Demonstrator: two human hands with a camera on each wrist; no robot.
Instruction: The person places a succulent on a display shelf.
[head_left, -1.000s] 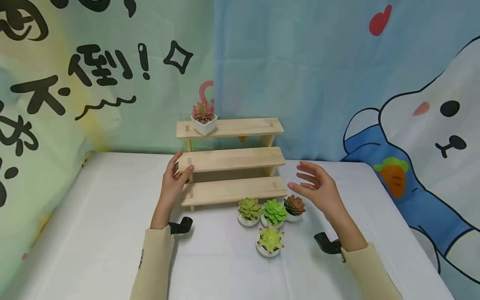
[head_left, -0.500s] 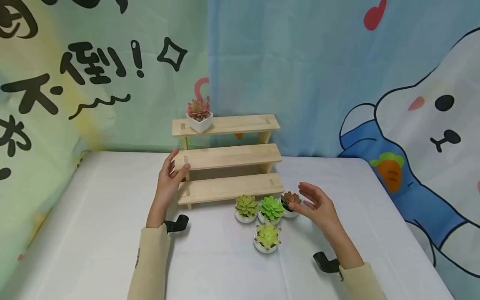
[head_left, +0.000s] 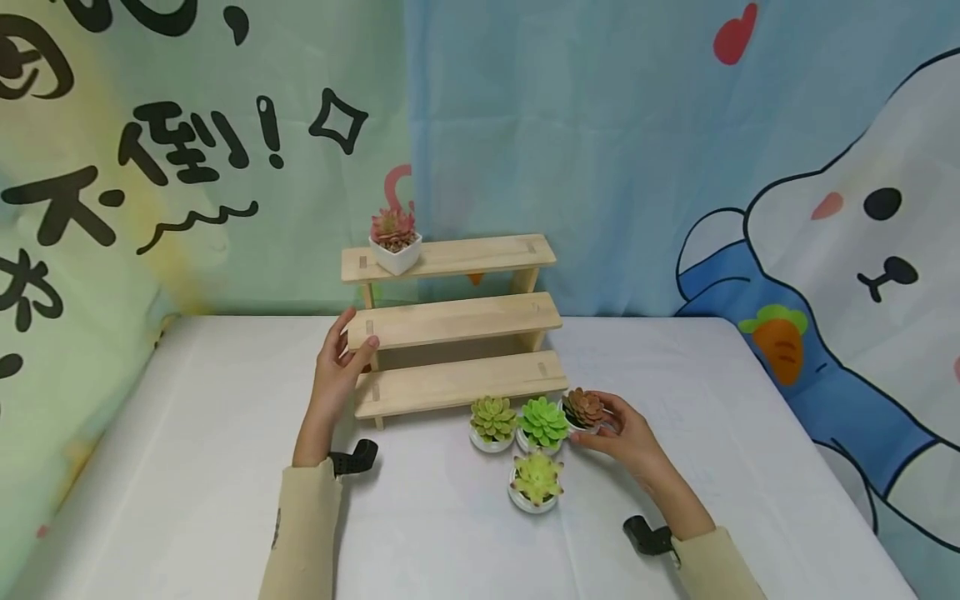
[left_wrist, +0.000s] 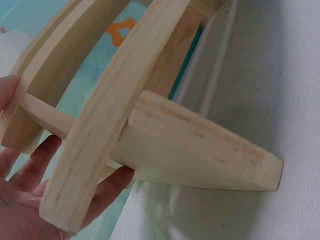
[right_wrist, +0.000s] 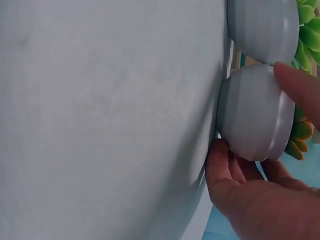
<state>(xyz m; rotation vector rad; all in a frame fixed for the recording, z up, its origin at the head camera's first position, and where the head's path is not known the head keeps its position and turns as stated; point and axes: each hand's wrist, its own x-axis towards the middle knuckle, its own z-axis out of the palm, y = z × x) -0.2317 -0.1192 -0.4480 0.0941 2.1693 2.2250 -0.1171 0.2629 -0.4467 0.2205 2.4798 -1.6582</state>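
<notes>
Wooden shelf (head_left: 450, 321) edge in left hand (head_left: 337, 367); right hand (head_left: 626, 437) seemingly cups brown succulent (head_left: 583, 408).

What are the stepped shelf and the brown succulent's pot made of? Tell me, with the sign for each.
Stepped shelf: pale unpainted wood, matt; grain lines and slotted joints show in the left wrist view.
Brown succulent's pot: smooth, rounded and white with a soft sheen, probably glazed ceramic or plastic; the look leaves it open. The right hand grips it.

Black brush lettering "不倒!" on green backdrop cloth (head_left: 187, 150), rest cut off.
</notes>
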